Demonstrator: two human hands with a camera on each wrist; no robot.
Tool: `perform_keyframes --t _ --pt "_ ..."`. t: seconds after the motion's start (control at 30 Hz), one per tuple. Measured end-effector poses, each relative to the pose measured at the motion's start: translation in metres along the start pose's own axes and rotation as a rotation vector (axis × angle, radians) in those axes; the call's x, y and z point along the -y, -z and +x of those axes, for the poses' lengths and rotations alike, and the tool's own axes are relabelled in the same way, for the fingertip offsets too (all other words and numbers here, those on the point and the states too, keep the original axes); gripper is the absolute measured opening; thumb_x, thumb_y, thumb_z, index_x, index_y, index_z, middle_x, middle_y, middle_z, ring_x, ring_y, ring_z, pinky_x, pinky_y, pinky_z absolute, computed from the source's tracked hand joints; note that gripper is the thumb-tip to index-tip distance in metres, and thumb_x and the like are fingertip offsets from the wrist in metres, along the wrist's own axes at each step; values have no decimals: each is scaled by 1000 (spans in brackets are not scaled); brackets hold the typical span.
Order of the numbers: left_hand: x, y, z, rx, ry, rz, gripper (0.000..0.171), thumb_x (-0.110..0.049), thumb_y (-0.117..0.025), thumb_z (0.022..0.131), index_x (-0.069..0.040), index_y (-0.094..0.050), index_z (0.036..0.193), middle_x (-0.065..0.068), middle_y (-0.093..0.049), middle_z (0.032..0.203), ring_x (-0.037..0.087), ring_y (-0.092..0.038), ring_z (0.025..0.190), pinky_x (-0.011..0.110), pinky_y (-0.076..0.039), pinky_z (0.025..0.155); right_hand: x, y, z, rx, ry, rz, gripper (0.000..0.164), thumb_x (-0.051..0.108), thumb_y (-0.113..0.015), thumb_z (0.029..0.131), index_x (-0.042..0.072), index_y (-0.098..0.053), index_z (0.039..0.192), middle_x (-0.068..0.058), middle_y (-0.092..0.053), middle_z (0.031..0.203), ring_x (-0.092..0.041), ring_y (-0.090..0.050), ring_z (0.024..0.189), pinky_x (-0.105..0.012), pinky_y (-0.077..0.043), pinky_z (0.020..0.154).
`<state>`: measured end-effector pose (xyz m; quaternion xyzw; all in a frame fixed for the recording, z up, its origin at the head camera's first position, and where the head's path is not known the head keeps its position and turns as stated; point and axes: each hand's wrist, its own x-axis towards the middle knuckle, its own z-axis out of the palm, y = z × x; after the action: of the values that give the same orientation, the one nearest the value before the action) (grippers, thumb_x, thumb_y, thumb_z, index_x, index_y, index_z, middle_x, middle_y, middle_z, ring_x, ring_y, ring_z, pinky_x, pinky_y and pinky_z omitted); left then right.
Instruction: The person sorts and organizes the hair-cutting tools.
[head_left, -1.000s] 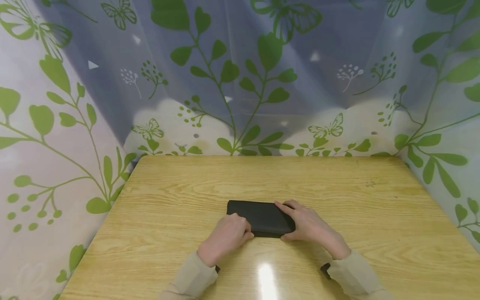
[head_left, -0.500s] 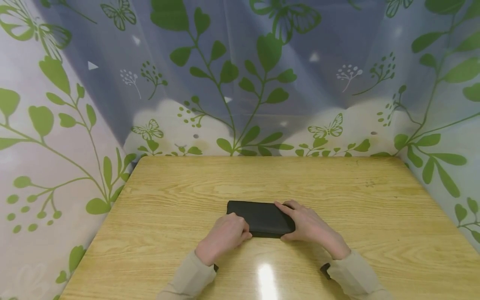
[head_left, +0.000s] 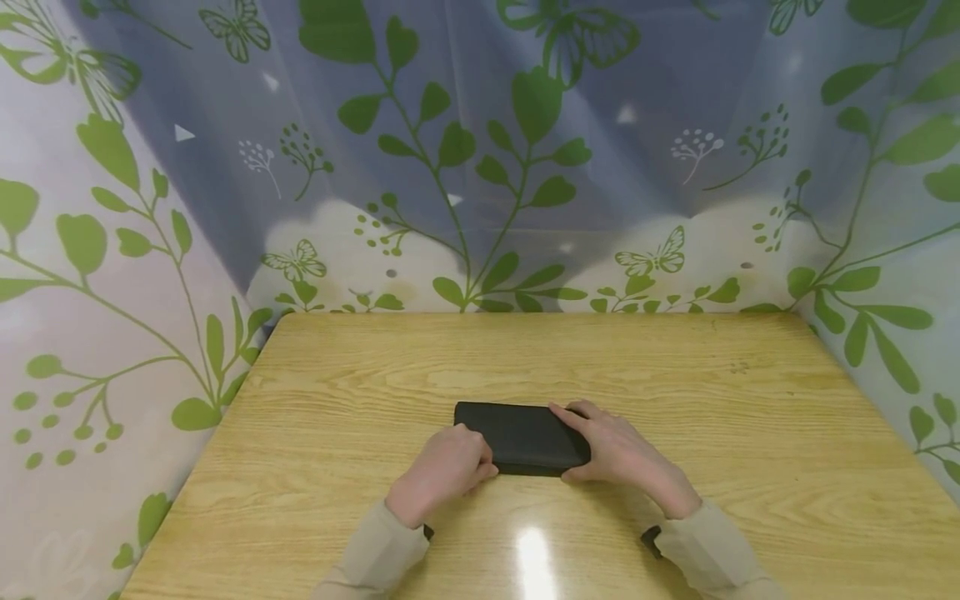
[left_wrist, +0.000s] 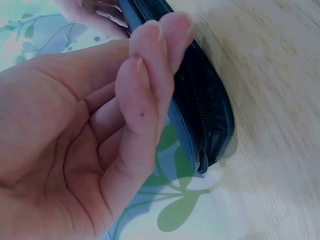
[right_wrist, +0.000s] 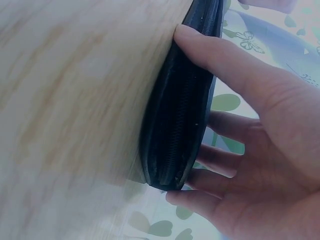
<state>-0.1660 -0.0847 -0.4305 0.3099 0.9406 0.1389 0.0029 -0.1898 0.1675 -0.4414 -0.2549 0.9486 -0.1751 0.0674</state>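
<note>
A black zippered wallet (head_left: 525, 437) lies flat on the wooden table, its zip running along the near edge. My left hand (head_left: 444, 467), fingers curled, is at the near left part of that edge. In the left wrist view its fingertips (left_wrist: 137, 95) meet over the zip; the zipper pull they seem to pinch is hidden behind them. My right hand (head_left: 618, 450) grips the wallet's right end. The right wrist view shows the thumb (right_wrist: 200, 45) on the zipped near side, with the other fingers spread round the far side and end.
The light wooden table (head_left: 360, 358) spreads out around the wallet. Its back edge meets a curtain (head_left: 480, 167) printed with green leaves and butterflies, and more of the same cloth hangs at both sides.
My left hand has slid slightly left along the wallet's near edge, uncovering a little more of it. The right hand and the wallet have stayed in place.
</note>
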Motion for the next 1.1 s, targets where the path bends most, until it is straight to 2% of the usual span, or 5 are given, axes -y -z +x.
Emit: perform_keyframes --t 0.17,0.47,0.67,0.8,1.1 --pt "2 2 0 13 -10 -29 34 -23 -68 82 -15 -61 50 -12 -39 35 -1 -35 33 17 -38 46 -1 0 0 5 -8 3 92 40 -80 66 16 -36 144 -16 -43 137 -38 -46 114 -59 -42 91" --pt "3 4 0 36 -10 -38 35 -23 -67 83 -15 -60 49 -11 -39 35 0 -35 34 19 -41 47 -1 0 0 3 -10 2 92 40 -80 66 17 -36 144 -15 -43 137 -38 -46 114 -59 -42 91" --pt "4 5 -2 31 4 -35 35 -21 -67 83 -14 -61 49 -11 -41 35 -1 -36 34 31 -54 70 -2 -1 0 -7 8 -8 92 41 -79 67 16 -35 144 -16 -43 137 -38 -47 114 -59 -43 90" --pt "7 6 -3 35 8 -43 32 -20 -68 82 -15 -63 51 -11 -44 36 -2 -37 33 18 -42 46 -2 -1 0 -13 18 -10 92 40 -80 67 15 -36 143 -17 -44 136 -38 -48 113 -59 -44 88" --pt "9 10 -5 50 15 -68 32 -18 -68 82 -14 -63 51 -11 -45 36 -2 -37 33 16 -40 46 -2 -1 0 -12 13 -4 91 40 -80 66 17 -36 144 -16 -44 136 -38 -47 114 -59 -43 90"
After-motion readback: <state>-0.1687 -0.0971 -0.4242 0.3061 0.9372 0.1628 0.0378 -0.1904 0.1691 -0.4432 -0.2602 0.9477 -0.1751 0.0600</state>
